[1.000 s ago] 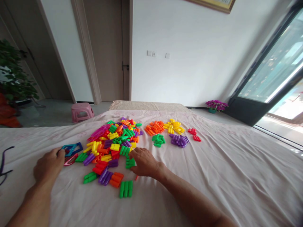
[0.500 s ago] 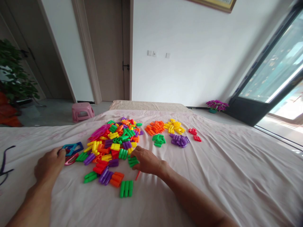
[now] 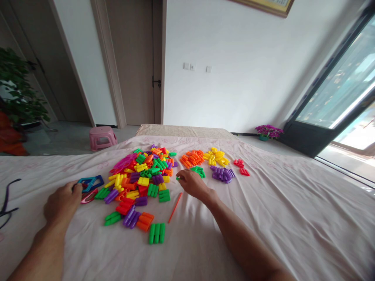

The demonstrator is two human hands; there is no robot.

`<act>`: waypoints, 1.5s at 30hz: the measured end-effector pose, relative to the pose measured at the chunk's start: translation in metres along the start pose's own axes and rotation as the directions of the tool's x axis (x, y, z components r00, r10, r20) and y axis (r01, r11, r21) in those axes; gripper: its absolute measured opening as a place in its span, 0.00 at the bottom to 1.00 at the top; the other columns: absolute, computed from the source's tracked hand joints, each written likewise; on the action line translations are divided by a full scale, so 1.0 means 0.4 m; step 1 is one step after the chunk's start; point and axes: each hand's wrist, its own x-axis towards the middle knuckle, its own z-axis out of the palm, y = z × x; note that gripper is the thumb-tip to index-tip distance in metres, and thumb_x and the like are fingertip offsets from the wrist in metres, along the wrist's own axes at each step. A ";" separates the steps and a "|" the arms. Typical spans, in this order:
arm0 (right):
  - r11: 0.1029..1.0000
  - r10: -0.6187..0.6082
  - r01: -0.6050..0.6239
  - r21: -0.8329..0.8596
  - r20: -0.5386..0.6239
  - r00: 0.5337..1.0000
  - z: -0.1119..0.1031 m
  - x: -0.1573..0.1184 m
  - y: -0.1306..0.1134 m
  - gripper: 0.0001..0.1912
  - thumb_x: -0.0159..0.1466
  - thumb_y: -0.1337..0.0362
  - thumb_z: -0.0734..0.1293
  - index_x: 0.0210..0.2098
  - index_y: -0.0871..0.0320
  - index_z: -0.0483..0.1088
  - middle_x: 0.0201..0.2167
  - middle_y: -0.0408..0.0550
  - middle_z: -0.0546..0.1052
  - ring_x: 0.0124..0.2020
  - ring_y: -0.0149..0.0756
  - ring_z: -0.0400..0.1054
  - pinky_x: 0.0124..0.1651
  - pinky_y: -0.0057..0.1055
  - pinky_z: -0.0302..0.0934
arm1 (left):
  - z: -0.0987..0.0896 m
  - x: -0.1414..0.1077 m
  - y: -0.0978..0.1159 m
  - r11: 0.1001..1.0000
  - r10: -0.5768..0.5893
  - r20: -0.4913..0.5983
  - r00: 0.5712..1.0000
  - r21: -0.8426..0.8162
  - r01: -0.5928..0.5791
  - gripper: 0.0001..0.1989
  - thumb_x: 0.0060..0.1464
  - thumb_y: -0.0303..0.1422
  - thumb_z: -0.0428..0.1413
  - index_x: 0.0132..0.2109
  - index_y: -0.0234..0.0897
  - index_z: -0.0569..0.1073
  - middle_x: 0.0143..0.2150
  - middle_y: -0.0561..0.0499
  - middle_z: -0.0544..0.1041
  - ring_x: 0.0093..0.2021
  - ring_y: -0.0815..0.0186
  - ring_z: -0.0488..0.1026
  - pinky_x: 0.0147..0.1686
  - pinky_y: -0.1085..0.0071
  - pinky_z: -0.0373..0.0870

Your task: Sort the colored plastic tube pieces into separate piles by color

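Currently, the right hand (image 3: 191, 182), at frame centre, pinches a small green piece (image 3: 177, 178) between its fingertips.
The left hand (image 3: 63, 201), at lower left, lies with curled fingers at the blue outline piece (image 3: 91, 184); whether it grips cannot be told. Caution: a fingertip-only hold may let the small green piece slip; carrying the right hand too low may scatter the green pile (image 3: 199, 171) just beyond its knuckles.

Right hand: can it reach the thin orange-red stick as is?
Probably yes: the stick lies uncovered near the right hand, with only cloth between. A green piece seems pinched in that hand.
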 end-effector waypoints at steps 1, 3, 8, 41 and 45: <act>0.999 0.040 -0.041 -0.021 -0.037 0.999 -0.012 0.004 0.016 0.15 0.64 0.71 0.64 0.48 0.58 0.77 0.45 0.52 0.80 0.45 0.39 0.74 0.47 0.30 0.61 | 0.001 0.001 -0.001 1.000 0.005 -0.002 1.000 -0.004 -0.005 0.34 0.64 0.48 0.35 0.62 0.36 0.73 0.57 0.31 0.76 0.50 0.41 0.75 0.44 0.54 0.71; 0.991 0.111 -0.118 -0.068 -0.100 0.989 -0.041 0.011 0.050 0.16 0.63 0.71 0.63 0.47 0.58 0.77 0.44 0.52 0.80 0.45 0.39 0.73 0.46 0.30 0.60 | 0.003 0.003 -0.002 1.000 0.009 0.001 1.000 -0.009 -0.009 0.34 0.63 0.48 0.35 0.62 0.36 0.73 0.57 0.31 0.76 0.50 0.41 0.75 0.44 0.54 0.71; 0.945 0.269 -0.297 -0.139 -0.190 0.944 -0.109 0.012 0.131 0.17 0.62 0.72 0.62 0.47 0.60 0.77 0.42 0.52 0.80 0.44 0.40 0.73 0.42 0.30 0.58 | 0.006 0.005 -0.003 1.000 -0.004 -0.005 1.000 -0.003 0.004 0.34 0.63 0.48 0.36 0.63 0.36 0.73 0.58 0.32 0.76 0.50 0.42 0.75 0.44 0.55 0.71; 0.942 -0.304 0.323 -0.094 0.170 0.937 0.082 -0.031 -0.058 0.27 0.58 0.55 0.77 0.53 0.59 0.73 0.45 0.53 0.78 0.48 0.44 0.70 0.51 0.37 0.63 | 0.010 0.009 -0.007 1.000 -0.005 0.010 1.000 0.017 0.005 0.35 0.63 0.49 0.35 0.62 0.36 0.73 0.56 0.30 0.76 0.48 0.39 0.76 0.43 0.52 0.71; 0.960 -0.250 0.255 -0.116 0.055 0.967 0.053 -0.018 -0.026 0.22 0.59 0.56 0.76 0.50 0.58 0.75 0.44 0.52 0.77 0.47 0.42 0.70 0.51 0.36 0.62 | 0.005 0.005 -0.003 1.000 0.002 0.002 1.000 0.021 -0.002 0.35 0.63 0.49 0.34 0.63 0.35 0.73 0.55 0.29 0.76 0.48 0.40 0.76 0.42 0.54 0.71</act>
